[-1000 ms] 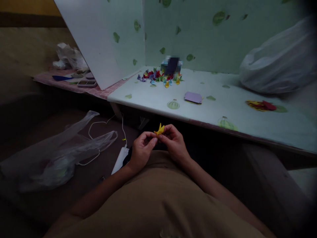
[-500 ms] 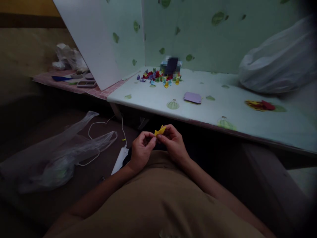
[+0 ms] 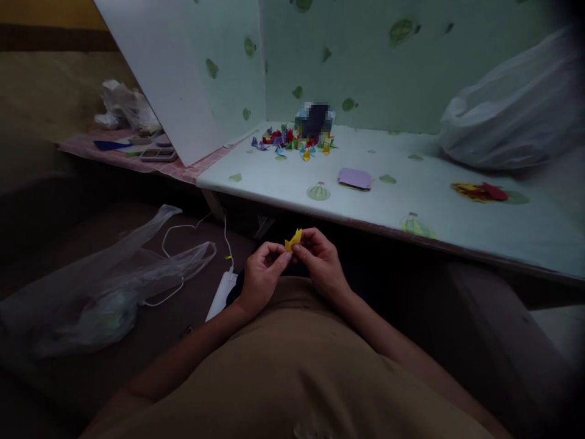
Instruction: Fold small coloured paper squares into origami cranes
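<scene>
Both hands pinch a small yellow folded-paper piece (image 3: 294,240) in front of my lap, below the table's front edge. My left hand (image 3: 265,273) is closed, its thumb and forefinger at the lower left of the paper. On the other side my right hand (image 3: 323,262) is closed too, with the thumb pressed on the paper's face. Pointed corners of the paper stick up between the hands. Some of the right fingers are hidden behind it. Many colourful origami cranes (image 3: 286,139) stand in a cluster at the back of the table.
A stack of lilac paper (image 3: 355,178) lies on the patterned tabletop (image 3: 274,177). Further right are red and yellow paper pieces (image 3: 482,192) and a white plastic bag (image 3: 512,110). On the left, a clear plastic bag (image 3: 109,305) and a white power strip (image 3: 222,296) with its cable lie low down.
The yellow paper has tipped more upright between my fingers, its right end turned upward. Both hands stay in nearly the same place, still pinching it.
</scene>
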`<state>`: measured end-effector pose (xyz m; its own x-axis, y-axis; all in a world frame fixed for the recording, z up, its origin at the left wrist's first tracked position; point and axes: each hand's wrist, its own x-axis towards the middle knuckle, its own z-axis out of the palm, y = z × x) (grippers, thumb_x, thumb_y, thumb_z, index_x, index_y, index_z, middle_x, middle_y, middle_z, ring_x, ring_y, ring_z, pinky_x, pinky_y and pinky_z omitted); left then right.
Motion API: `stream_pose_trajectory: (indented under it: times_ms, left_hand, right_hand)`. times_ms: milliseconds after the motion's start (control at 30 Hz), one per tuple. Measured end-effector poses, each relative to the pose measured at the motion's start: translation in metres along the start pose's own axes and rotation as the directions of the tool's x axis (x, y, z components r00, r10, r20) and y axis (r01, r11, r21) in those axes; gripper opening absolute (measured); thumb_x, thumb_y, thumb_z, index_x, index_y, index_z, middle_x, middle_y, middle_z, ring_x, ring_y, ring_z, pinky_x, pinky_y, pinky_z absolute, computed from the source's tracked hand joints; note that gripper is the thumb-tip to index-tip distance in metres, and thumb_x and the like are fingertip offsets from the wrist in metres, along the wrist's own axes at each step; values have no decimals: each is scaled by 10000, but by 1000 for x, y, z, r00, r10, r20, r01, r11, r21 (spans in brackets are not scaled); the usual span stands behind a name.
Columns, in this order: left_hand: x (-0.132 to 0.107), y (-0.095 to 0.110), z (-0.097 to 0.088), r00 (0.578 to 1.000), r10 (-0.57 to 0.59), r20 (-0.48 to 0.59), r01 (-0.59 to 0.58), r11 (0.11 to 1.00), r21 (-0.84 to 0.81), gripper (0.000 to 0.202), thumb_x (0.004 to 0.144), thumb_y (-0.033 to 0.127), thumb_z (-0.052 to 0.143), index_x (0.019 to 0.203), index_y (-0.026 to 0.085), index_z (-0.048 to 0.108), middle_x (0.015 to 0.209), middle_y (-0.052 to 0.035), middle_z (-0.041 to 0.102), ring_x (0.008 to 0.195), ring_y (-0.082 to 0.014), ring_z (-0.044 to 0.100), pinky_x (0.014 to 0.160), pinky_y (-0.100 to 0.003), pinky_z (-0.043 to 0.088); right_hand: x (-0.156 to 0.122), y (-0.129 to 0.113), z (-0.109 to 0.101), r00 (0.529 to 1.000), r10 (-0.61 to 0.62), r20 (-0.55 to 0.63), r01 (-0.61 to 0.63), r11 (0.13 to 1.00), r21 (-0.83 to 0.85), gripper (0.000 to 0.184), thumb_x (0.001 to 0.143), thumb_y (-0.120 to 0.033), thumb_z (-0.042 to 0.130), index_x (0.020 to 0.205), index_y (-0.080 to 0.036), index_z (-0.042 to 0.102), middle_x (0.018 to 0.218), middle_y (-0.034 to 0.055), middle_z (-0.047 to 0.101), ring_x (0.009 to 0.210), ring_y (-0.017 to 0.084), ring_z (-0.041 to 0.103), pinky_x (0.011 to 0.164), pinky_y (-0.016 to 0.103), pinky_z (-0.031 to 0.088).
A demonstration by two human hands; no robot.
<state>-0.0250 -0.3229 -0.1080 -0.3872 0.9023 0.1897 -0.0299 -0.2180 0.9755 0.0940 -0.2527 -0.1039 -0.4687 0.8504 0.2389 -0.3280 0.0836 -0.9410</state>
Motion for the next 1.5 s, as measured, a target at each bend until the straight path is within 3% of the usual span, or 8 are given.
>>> stream_pose_trajectory:
  times_ms: [300,500,733,867,1200,1300,1433,1500]
  left_hand:
    - [4,-2,-9,976,211,-55,-188,941,282,95,850,274,677,814,191,647,846,-16,598,762,-136,558,704,-251,454]
    - [4,1,-6,997,64,-52,-59,994,96,157,806,297,721,858,182,627,756,5,638,671,-119,591,640,-239,482]
    - [4,5,-6,999,20,-37,-20,1000,-12,114,778,232,710,840,175,634,747,12,636,662,-103,583,637,-226,482]
    - [3,5,-8,999,28,-19,-29,999,-42,94,782,240,687,841,179,647,736,13,646,659,-112,591,642,-237,491]
    - [4,4,-7,999,20,-40,-21,999,-44,140,810,302,693,853,176,651,730,7,643,653,-114,592,630,-233,490]
    - [4,4,-7,996,50,-73,-50,999,0,157,771,278,729,840,177,631,745,12,628,654,-102,572,612,-216,477]
    - [3,2,-7,985,135,-110,-129,990,57,159,794,273,721,866,181,613,770,11,619,668,-94,571,616,-204,478]
    - [2,1,-8,976,185,-114,-173,980,102,156,812,273,712,881,184,604,782,9,622,677,-93,578,623,-204,483]
  right_hand:
    - [0,2,0,995,9,96,-3,998,-63,196,790,-343,738,857,-222,600,747,-18,585,631,124,536,600,269,460]
    - [0,0,1,996,20,83,-18,999,-29,212,768,-321,765,830,-219,589,727,-23,591,608,118,541,584,265,466]
    - [-1,-1,-2,996,-15,93,19,999,-46,107,798,-281,725,815,-218,639,697,-24,607,614,123,564,594,266,473]
    - [-2,-1,-4,992,-50,114,57,996,-61,39,824,-241,676,816,-203,674,712,-13,642,642,124,590,625,265,491]
    - [-5,-5,-3,984,-131,120,153,968,-201,68,857,-201,617,804,-190,659,744,-1,620,680,126,586,644,263,480]
    - [-5,-3,-2,987,-111,117,128,980,-151,24,857,-219,631,852,-197,639,759,-3,620,673,126,597,645,265,492]
    - [-3,-1,-2,996,-46,78,50,998,-48,150,880,-324,645,972,-215,600,782,-11,627,636,122,609,627,268,506]
    - [-3,-1,-3,996,-7,84,11,999,-50,193,874,-376,663,945,-206,605,755,-9,631,614,119,596,614,265,497]
